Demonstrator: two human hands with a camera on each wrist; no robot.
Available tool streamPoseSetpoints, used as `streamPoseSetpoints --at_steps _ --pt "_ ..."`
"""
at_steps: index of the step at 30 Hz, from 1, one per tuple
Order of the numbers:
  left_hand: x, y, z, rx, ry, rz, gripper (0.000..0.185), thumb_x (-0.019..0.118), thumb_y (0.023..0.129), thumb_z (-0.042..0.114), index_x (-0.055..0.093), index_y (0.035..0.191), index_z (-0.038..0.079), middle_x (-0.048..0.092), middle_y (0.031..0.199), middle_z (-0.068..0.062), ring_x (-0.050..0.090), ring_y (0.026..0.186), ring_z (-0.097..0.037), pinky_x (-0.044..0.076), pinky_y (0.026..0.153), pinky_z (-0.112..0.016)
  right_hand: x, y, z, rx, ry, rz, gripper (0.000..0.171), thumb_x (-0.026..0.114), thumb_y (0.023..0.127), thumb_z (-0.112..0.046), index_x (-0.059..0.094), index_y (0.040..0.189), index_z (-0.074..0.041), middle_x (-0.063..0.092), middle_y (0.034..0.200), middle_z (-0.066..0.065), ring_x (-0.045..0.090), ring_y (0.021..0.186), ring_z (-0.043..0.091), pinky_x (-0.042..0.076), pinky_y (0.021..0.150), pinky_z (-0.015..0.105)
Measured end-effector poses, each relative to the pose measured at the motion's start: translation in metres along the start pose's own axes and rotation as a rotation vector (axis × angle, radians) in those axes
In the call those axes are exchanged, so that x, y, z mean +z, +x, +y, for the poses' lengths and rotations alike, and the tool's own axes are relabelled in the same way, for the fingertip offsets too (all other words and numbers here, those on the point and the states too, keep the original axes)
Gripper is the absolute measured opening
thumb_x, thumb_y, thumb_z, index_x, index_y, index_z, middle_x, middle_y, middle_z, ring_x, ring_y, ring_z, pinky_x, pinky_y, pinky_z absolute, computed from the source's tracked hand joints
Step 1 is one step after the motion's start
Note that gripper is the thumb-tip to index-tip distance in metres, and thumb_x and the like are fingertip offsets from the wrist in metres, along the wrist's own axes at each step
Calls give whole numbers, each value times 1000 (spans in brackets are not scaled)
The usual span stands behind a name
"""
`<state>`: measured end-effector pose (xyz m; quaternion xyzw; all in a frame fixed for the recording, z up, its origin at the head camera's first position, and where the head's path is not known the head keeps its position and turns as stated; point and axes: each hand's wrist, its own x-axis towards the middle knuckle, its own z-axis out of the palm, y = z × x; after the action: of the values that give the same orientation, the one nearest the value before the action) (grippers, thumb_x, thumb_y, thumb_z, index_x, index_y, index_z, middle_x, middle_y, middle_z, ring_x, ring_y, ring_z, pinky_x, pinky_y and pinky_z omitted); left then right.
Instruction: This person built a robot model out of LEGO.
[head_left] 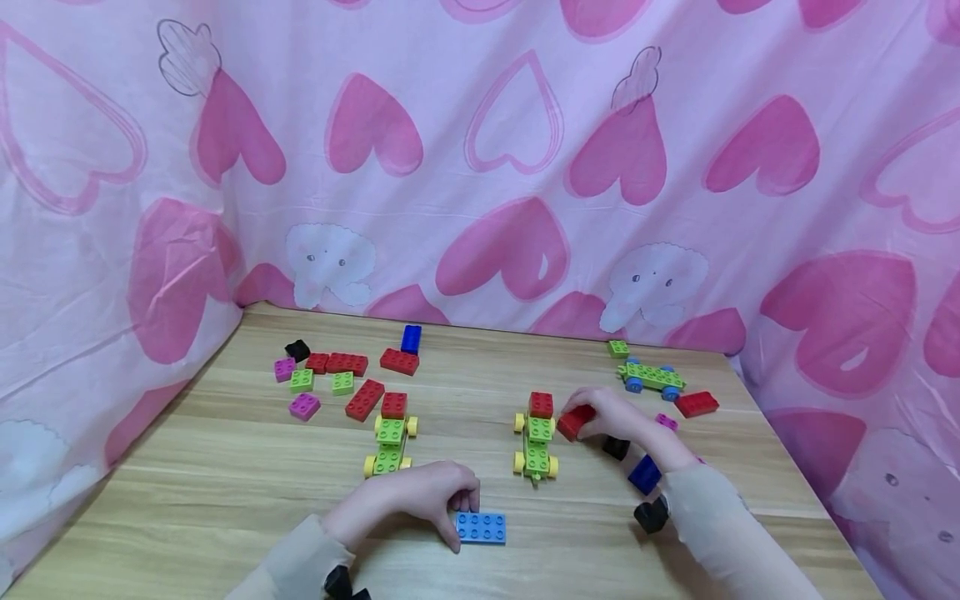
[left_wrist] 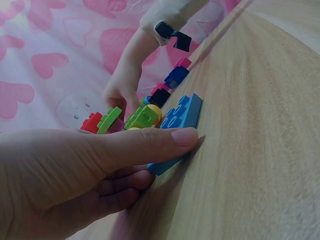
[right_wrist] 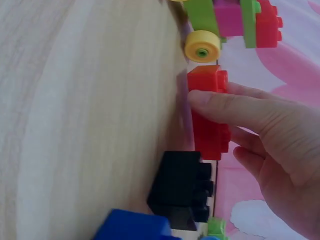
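My left hand pinches a light blue brick by its left end, thumb along the near side, low at the wooden table. The left wrist view shows the blue brick's studs beyond the thumb. Farther right, my right hand holds a red brick between thumb and fingers, close beside a green toy car with yellow wheels. A red brick tops that car's far end. Just past my left hand stands a similar green car, also carrying a red brick.
Red, green and magenta bricks lie scattered at the back left. On the right are a green car with blue wheels, a red brick, a black brick and a dark blue brick. A pink heart-print curtain borders the table.
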<state>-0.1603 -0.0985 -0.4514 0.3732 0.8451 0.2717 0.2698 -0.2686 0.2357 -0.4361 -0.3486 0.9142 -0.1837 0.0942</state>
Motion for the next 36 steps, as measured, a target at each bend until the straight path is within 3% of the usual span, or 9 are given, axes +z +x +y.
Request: streamPoseSetpoints --at_steps 8,13,16,24,30,36 --pt "0 0 0 -5 -15 -6 33 89 70 25 64 92 23 55 80 14 48 72 1 45 68 -15 -13 -13 -8 104 45 219 31 80 80 -11 73 110 -10 70 107 8 62 97 23 56 80 41" --pt "0 1 -2 -4 -21 -8 33 88 71 26 64 94 24 56 81 15 48 73 1 45 68 -15 -19 -21 -17 117 58 387 35 81 79 -11 72 113 -8 70 108 11 61 95 26 56 77 44" --pt "0 1 -4 6 -12 -7 33 87 71 27 64 95 24 55 81 16 48 73 1 45 68 -15 -22 -23 -24 104 50 469 37 82 78 -13 72 113 -7 70 108 12 61 95 25 55 75 44" --pt "0 2 -4 12 -13 -9 33 87 72 26 64 95 24 56 81 16 48 72 2 45 68 -15 -27 -23 -62 4 89 617 35 87 71 -14 74 103 -6 70 96 7 58 81 15 48 64 26" --pt "0 1 -3 3 -13 -6 33 88 71 26 65 94 23 56 81 15 48 73 1 45 68 -15 -16 -19 -97 -30 135 610 33 88 69 -13 75 99 -8 69 90 1 56 77 9 50 61 24" --pt "0 2 -3 6 -9 -6 33 88 71 27 65 94 23 56 81 16 48 73 2 45 69 -15 7 -19 -125 -117 206 465 30 87 69 -14 71 95 -14 67 90 -4 57 80 6 54 64 22"
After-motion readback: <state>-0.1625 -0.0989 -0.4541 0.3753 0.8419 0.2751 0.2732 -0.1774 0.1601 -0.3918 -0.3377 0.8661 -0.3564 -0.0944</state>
